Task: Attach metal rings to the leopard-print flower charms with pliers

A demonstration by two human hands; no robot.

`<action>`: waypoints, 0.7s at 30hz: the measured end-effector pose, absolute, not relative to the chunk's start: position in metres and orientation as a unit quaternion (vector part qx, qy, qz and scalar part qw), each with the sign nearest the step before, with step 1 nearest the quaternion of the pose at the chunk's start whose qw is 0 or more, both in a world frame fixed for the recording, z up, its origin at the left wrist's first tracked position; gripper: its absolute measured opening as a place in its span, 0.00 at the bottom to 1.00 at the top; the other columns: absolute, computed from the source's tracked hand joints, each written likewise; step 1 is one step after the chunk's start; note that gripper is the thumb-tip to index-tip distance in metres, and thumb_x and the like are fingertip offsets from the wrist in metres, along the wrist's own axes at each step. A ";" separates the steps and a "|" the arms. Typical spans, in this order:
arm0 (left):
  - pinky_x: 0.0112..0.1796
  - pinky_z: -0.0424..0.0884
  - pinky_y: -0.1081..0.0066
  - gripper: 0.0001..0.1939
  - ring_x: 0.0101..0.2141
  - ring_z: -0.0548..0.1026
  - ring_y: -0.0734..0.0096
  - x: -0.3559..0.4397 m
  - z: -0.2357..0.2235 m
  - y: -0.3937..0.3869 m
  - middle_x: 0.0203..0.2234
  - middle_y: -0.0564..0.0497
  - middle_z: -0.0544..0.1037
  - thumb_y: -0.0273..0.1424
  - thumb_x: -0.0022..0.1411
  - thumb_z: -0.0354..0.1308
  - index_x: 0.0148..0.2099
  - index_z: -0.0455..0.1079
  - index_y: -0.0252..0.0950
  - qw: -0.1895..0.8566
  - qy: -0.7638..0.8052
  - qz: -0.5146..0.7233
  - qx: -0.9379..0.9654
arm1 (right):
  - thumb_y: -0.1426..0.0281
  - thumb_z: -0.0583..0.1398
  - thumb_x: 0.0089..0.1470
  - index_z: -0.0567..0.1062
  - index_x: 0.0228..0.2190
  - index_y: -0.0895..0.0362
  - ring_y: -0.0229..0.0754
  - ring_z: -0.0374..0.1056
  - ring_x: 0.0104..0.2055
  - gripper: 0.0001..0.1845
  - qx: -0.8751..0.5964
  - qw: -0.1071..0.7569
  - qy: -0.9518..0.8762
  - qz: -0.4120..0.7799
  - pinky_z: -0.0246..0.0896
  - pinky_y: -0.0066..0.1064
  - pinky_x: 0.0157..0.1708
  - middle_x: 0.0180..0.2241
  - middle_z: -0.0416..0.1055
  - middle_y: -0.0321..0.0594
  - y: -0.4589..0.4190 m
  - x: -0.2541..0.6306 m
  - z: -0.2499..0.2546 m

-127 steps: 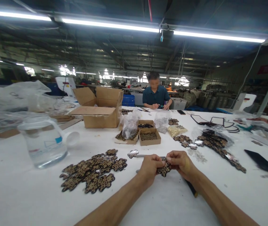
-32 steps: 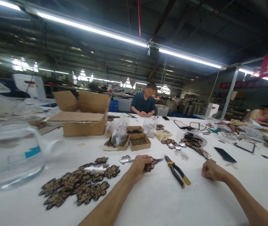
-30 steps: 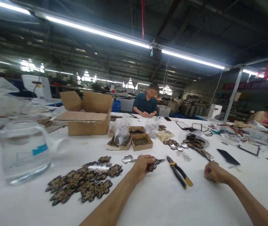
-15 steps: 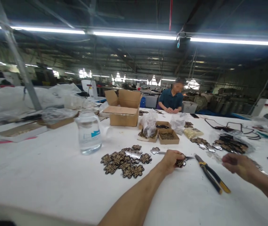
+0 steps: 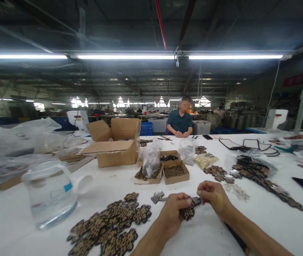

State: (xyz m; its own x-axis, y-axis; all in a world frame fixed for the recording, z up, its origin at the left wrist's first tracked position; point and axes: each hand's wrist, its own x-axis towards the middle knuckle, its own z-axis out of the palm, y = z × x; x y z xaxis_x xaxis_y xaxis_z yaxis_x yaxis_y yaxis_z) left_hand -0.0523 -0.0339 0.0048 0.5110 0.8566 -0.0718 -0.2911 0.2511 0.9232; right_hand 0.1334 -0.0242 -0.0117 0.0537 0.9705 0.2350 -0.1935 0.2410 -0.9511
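Little tabletop (image 5: 144, 230) between patch pile (image 5: 114, 221) and left hand (image 5: 171, 214) with patch (image 5: 188, 212).

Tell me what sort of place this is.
Most likely a factory workshop: a white worktable bears a heap of leopard-print pieces and an open box of small parts, with tube lights overhead.

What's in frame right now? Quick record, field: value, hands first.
left hand: gripping a leopard-print patch
right hand: raised beside the patch; any grip too small to tell
patch pile: on the table, left of the left hand
small box: beyond the hands, full of tiny bronze-coloured pieces
carton: flaps open
jug: clear liquid inside
co-worker: across the table, teal shirt
table: white
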 end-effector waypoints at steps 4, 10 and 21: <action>0.22 0.57 0.72 0.09 0.19 0.67 0.73 -0.051 0.009 -0.034 0.19 0.48 0.71 0.31 0.49 0.65 0.30 0.70 0.30 0.734 0.305 0.393 0.462 | 0.66 0.69 0.40 0.76 0.28 0.61 0.34 0.60 0.15 0.13 -0.404 0.598 -0.491 0.488 0.56 0.26 0.17 0.15 0.67 0.33 -0.027 0.134 -0.017; 0.22 0.57 0.72 0.10 0.19 0.67 0.72 -0.051 0.001 -0.032 0.19 0.48 0.72 0.32 0.49 0.65 0.31 0.71 0.31 0.740 0.311 0.396 0.447 | 0.64 0.69 0.38 0.77 0.26 0.61 0.33 0.60 0.15 0.14 -0.385 0.593 -0.494 0.506 0.56 0.26 0.17 0.16 0.68 0.33 -0.029 0.124 -0.010; 0.22 0.55 0.72 0.10 0.19 0.65 0.74 -0.053 0.004 -0.034 0.19 0.48 0.71 0.32 0.46 0.66 0.29 0.71 0.31 0.733 0.312 0.414 0.442 | 0.65 0.70 0.35 0.78 0.24 0.60 0.34 0.60 0.15 0.14 -0.363 0.599 -0.483 0.526 0.57 0.27 0.17 0.17 0.68 0.34 -0.042 0.114 -0.003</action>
State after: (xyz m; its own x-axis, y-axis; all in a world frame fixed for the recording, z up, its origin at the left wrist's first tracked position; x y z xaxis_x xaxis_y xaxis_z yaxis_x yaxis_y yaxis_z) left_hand -0.0531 -0.0339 0.0043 0.4631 0.8816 -0.0911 -0.3311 0.2674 0.9049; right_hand 0.1138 -0.0422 -0.0032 -0.0201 0.9803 0.1967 -0.2789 0.1834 -0.9426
